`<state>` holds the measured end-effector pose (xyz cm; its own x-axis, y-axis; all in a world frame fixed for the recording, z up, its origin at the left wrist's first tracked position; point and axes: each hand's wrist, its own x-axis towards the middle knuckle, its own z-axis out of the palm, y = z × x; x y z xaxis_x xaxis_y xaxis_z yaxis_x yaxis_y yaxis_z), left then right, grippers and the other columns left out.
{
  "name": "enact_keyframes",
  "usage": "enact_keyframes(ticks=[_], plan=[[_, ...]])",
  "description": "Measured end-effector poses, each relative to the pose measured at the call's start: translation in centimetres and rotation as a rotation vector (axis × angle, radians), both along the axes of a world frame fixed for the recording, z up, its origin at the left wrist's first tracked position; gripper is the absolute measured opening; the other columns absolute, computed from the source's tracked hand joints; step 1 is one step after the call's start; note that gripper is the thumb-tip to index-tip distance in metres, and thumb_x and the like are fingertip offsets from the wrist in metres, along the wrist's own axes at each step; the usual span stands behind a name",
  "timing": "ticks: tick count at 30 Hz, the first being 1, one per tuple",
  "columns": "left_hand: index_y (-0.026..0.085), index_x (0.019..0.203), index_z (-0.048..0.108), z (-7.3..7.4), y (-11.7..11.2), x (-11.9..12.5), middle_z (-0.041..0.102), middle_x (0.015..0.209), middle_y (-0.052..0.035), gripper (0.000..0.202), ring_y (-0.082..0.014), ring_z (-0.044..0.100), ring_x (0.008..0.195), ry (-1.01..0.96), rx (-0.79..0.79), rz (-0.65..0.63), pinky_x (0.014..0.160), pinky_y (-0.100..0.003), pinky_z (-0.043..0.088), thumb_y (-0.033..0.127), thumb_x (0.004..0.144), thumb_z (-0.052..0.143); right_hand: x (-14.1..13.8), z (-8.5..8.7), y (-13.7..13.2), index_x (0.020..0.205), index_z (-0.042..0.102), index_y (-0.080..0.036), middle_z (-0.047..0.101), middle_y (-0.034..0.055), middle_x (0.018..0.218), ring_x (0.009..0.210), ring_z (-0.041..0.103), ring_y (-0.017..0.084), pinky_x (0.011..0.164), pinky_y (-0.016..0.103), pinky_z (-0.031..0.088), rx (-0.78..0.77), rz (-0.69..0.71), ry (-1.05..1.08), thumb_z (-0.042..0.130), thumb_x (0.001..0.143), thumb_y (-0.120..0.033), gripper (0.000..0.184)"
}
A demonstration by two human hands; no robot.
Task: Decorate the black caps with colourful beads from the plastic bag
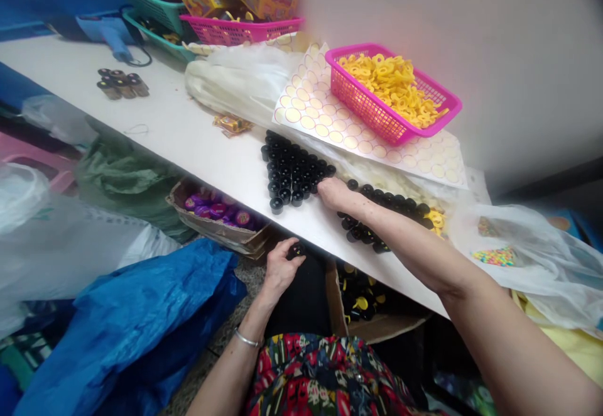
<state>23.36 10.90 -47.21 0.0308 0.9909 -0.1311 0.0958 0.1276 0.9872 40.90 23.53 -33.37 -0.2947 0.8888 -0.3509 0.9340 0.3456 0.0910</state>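
My left hand [281, 266] is below the table's front edge, with a small black round container [296, 251] pinched between thumb and fingers. Over the table, my right hand [333, 193] has its fingers curled at the right side of a tight group of black round containers [292, 171] standing on the white table top. Whatever its fingertips grip is hidden. A second group of black containers [367, 232] stands partly under my right forearm.
On the table [188, 146] are a pink basket of yellow ring-shaped pieces [391, 83], a sheet of round stickers [325, 124], a plastic bag of coloured beads [494, 256] and small brown bottles [123, 84]. Cardboard boxes holding purple pieces [219, 208] and black-and-yellow pieces [360, 300] sit below.
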Motion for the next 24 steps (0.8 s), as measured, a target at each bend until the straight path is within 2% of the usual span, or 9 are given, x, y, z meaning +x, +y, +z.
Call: enact_keyframes(ticks=[6, 11, 15, 18, 22, 24], plan=[[0.017, 0.103, 0.064, 0.0, 0.4, 0.8, 0.064, 0.091, -0.0042, 0.039, -0.0162, 0.06, 0.085, 0.032, -0.016, -0.013, 0.083, -0.032, 0.049, 0.017, 0.064, 0.064, -1.5, 0.4, -1.4, 0.103, 0.066, -0.006, 0.066, 0.0181, 0.101, 0.098, 0.061, 0.025, 0.08, 0.028, 0.047, -0.029, 0.009, 0.027, 0.04, 0.085, -0.005, 0.032], [0.017, 0.098, 0.062, 1.7, 0.4, 1.8, 0.063, 0.084, -0.0012, 0.038, -0.0153, 0.058, 0.081, 0.068, 0.039, 0.012, 0.078, -0.028, 0.046, 0.005, 0.064, 0.051, -2.7, 0.2, -3.7, 0.101, 0.066, -0.007, 0.065, 0.0171, 0.096, 0.094, 0.061, 0.026, 0.076, 0.028, 0.048, -0.052, 0.037, 0.024, 0.04, 0.085, -0.006, 0.031], [0.016, 0.094, 0.06, 3.1, 0.1, 2.7, 0.063, 0.08, 0.0006, 0.033, -0.015, 0.056, 0.076, 0.003, 0.013, 0.046, 0.072, -0.026, 0.045, 0.011, 0.062, 0.06, -3.3, -0.1, -6.0, 0.096, 0.067, -0.008, 0.062, 0.0163, 0.097, 0.092, 0.059, 0.026, 0.069, 0.028, 0.047, -0.04, 0.053, 0.024, 0.041, 0.084, -0.008, 0.028], [0.015, 0.089, 0.06, 3.5, -0.1, 3.4, 0.062, 0.076, 0.0013, 0.028, -0.0133, 0.054, 0.07, 0.022, 0.016, 0.117, 0.066, -0.024, 0.042, 0.017, 0.061, 0.066, -3.9, -0.6, -7.9, 0.094, 0.066, -0.01, 0.059, 0.015, 0.098, 0.093, 0.056, 0.025, 0.066, 0.027, 0.046, -0.01, 0.037, 0.047, 0.043, 0.084, -0.01, 0.025], [0.016, 0.069, 0.053, 3.5, -0.1, 4.3, 0.053, 0.061, 0.0039, 0.007, -0.0097, 0.045, 0.058, 0.104, 0.011, 0.245, 0.055, -0.021, 0.033, 0.018, 0.066, 0.059, -5.2, -1.6, -10.1, 0.091, 0.066, -0.013, 0.058, 0.0122, 0.095, 0.094, 0.052, 0.024, 0.066, 0.027, 0.043, 0.046, 0.039, 0.137, 0.042, 0.087, -0.012, 0.024], [0.017, 0.061, 0.046, 3.5, 0.0, 4.6, 0.047, 0.056, 0.0046, 0.011, -0.0088, 0.04, 0.055, 0.11, 0.009, 0.288, 0.052, -0.021, 0.03, 0.018, 0.07, 0.053, -5.7, -1.9, -11.0, 0.09, 0.066, -0.014, 0.058, 0.0108, 0.093, 0.093, 0.051, 0.022, 0.066, 0.026, 0.042, 0.066, 0.042, 0.205, 0.042, 0.088, -0.013, 0.024]])
